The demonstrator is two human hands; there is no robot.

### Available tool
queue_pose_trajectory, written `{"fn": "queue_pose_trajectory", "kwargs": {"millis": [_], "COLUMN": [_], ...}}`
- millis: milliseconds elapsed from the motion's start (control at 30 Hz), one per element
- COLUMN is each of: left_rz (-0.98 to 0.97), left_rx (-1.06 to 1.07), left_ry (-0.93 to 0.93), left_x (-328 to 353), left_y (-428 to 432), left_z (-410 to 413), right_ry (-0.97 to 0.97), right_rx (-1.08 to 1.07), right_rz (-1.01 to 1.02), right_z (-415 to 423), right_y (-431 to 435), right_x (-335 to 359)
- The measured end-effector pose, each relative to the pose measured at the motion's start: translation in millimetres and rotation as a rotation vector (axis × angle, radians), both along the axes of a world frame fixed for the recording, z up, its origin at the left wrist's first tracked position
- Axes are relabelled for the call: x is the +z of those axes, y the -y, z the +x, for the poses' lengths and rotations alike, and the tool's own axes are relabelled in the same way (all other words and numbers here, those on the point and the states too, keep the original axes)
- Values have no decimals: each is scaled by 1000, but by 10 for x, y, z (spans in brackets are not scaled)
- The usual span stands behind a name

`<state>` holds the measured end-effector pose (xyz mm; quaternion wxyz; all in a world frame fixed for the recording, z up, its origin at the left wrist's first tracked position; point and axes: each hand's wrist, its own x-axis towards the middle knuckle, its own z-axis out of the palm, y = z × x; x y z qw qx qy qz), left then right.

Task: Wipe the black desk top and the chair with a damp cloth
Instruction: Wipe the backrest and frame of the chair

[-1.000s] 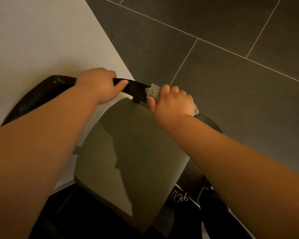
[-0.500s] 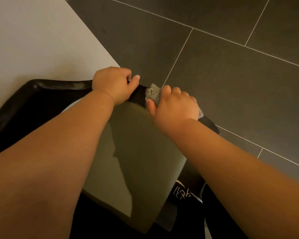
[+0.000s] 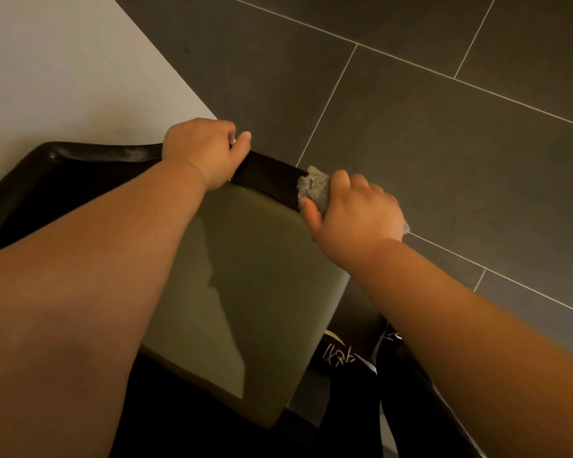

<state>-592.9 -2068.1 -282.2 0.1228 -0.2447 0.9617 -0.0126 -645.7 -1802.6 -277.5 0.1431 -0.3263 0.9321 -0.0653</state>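
Cloth (image 3: 313, 190), bunched in the right grip (image 3: 358, 219), slid rightward along the chair (image 3: 245, 259).

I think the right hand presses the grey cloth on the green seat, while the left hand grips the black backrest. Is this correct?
Not quite. The head view shows the right hand pressing the grey cloth on the black backrest, not on the green seat. The left hand does grip the backrest.

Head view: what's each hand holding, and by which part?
Left hand grips the chair's black backrest at its top edge. Right hand holds a grey cloth, bunched in its fist, against the backrest's right end.
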Motion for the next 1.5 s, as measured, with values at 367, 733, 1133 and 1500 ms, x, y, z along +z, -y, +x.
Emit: {"fn": "queue_pose_trajectory", "kwargs": {"millis": [367,733,1133,1500], "left_rz": [147,138,136,123], "left_rx": [-114,-61,-68,-80], "left_ry": [-80,-101,-134,-165], "left_x": [37,-2,-25,-3], "left_y": [-680,-648,-648,-658], "left_z": [-277,-280,-218,-207], "right_ry": [33,64,174,219], "right_rx": [24,173,32,81], "right_rz": [-57,-82,-166,-210], "right_z": [-30,-150,-122,-195], "right_y": [-238,108,-568,-582], "right_x": [-9,-17,-63,-28]}}
